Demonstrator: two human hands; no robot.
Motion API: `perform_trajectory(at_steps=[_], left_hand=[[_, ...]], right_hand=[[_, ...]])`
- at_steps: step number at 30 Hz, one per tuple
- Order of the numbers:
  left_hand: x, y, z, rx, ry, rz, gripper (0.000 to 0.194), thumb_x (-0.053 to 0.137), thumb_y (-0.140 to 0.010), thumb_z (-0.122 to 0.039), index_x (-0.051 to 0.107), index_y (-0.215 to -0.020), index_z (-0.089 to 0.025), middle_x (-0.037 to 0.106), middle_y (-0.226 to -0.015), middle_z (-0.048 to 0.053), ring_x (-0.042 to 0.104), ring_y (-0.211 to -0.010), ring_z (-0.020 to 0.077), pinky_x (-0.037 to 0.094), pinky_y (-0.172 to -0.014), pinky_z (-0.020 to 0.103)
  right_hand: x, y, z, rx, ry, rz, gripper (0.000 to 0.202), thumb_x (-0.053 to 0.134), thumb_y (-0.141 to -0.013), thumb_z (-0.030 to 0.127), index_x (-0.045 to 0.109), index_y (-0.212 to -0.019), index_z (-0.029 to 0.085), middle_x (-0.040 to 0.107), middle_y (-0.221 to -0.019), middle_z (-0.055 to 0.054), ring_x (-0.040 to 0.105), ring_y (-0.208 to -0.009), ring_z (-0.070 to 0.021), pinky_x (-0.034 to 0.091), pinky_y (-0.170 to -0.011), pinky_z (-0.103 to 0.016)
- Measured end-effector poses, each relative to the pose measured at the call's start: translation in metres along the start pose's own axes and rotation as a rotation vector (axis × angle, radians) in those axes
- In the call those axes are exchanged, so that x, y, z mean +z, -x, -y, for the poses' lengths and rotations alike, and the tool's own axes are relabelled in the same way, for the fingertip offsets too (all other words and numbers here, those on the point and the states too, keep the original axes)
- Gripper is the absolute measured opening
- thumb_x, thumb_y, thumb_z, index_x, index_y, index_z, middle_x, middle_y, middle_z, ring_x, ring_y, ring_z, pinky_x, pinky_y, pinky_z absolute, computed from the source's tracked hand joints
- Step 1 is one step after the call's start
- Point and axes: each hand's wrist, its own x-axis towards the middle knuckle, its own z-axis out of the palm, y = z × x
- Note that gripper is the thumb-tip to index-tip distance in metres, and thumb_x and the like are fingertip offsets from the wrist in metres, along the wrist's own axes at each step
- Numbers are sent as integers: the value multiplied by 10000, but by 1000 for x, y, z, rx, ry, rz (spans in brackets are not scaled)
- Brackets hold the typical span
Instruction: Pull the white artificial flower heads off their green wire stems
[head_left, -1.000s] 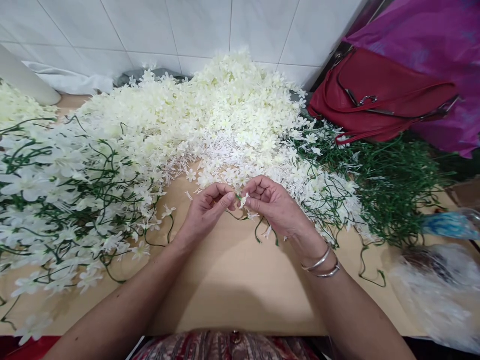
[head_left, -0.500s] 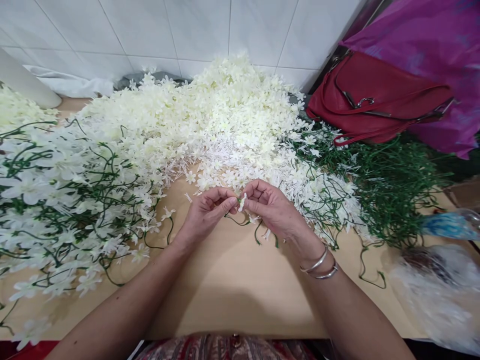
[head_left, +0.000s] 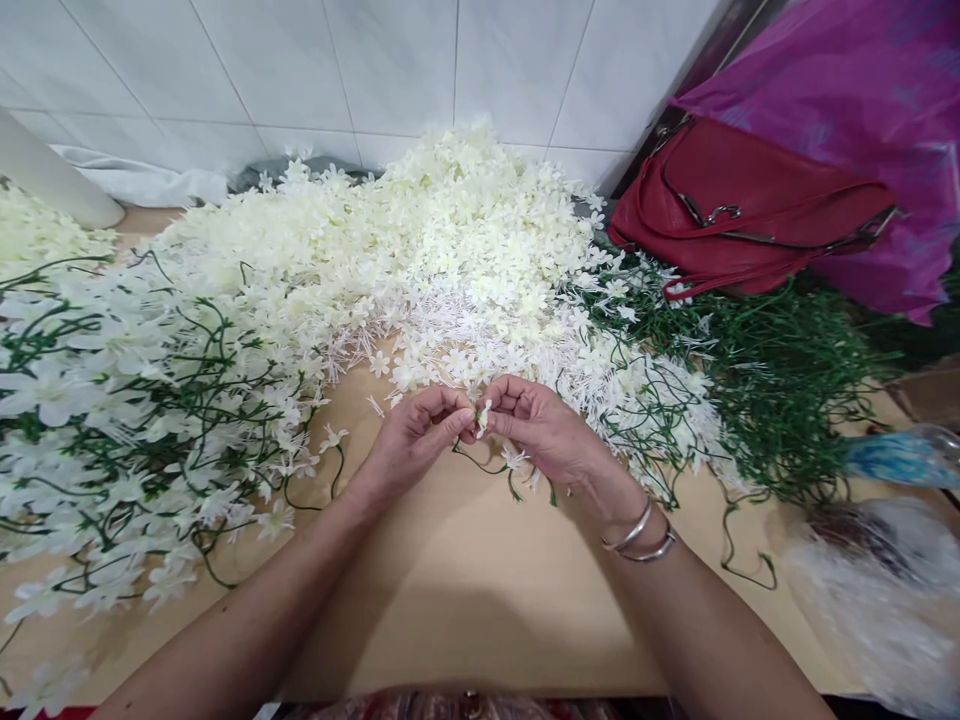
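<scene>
A small white flower [head_left: 484, 416] with a bit of green stem is between my two hands, near the middle of the table. The fingers of my left hand [head_left: 427, 430] pinch the green stem at its left side. On the other side, my right hand [head_left: 540, 425] pinches the white flower between thumb and forefinger. A thin green stem [head_left: 480, 463] with white petals hangs or lies just below the fingertips; which of the two I cannot tell. Right behind my hands rises a big heap of loose white flowers [head_left: 450, 230].
White flowers on green stems [head_left: 135, 400] cover the left side. Bare green stems [head_left: 787, 370] are piled at the right, below a red handbag [head_left: 757, 205] and a purple bag [head_left: 840, 80]. Clear plastic bags [head_left: 885, 590] lie at the right edge of the table [head_left: 480, 600].
The whole view has shifted slightly, so most things appear a little lower. My hands still hold the flower between them, with hardly any change of grip.
</scene>
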Motion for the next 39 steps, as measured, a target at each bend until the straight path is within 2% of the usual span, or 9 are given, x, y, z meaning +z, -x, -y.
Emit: perform_trajectory(at_steps=[7, 18, 29, 32, 35, 37, 39], left_hand=[[0, 1, 8, 24, 3, 2, 258, 684, -978, -391, 675, -892, -148, 688, -780, 31, 635, -739, 134, 509, -746, 256], [-2, 1, 9, 14, -27, 18, 232, 657, -998, -370, 665, -919, -153, 697, -808, 32, 649, -773, 135, 512, -760, 255], [2, -2, 1, -19, 51, -20, 302, 760, -917, -434, 689, -865, -145, 711, -760, 33, 654, -726, 137, 536, -741, 258], [-5, -2, 0, -45, 180, -37, 262, 830, -860, -392, 733, -865, -149, 725, -740, 26, 665, -714, 132, 542, -743, 250], [-18, -1, -3, -14, 522, -182, 275, 870, -800, -451, 755, -862, -209, 755, -788, -4, 699, -745, 132, 571, -816, 273], [-24, 0, -6, 0, 729, -303, 286, 757, -877, -558, 763, -923, -276, 793, -933, -18, 741, -883, 147, 579, -907, 311], [-23, 1, -8, -56, 789, -322, 319, 559, -1002, -572, 762, -1036, -328, 796, -1123, -18, 741, -1068, 167, 572, -965, 348]], right_hand=[[-2, -1, 0, 27, 16, -18, 389, 951, -705, 374, 637, -854, 198, 754, -756, -11, 743, -744, -172, 525, -632, -254], [-1, -3, 1, 36, 2, -25, 398, 965, -686, 373, 639, -821, 190, 742, -726, 8, 720, -670, -140, 527, -664, -257], [2, -5, 1, -16, 14, -63, 405, 967, -689, 344, 604, -802, 205, 691, -696, 48, 699, -649, -123, 519, -645, -243], [4, -2, 5, -26, 38, -84, 383, 962, -697, 350, 643, -857, 209, 674, -743, 45, 679, -683, -118, 521, -647, -241], [1, 3, 15, -76, 33, -89, 372, 939, -728, 394, 685, -926, 210, 701, -862, 9, 688, -785, -129, 550, -749, -264], [-2, 6, 21, -136, 29, -98, 361, 921, -748, 430, 695, -926, 213, 706, -899, 0, 688, -816, -132, 552, -819, -280], [-7, 7, 24, -178, 57, -127, 353, 908, -759, 454, 692, -909, 219, 704, -885, 2, 679, -798, -130, 546, -825, -284]])
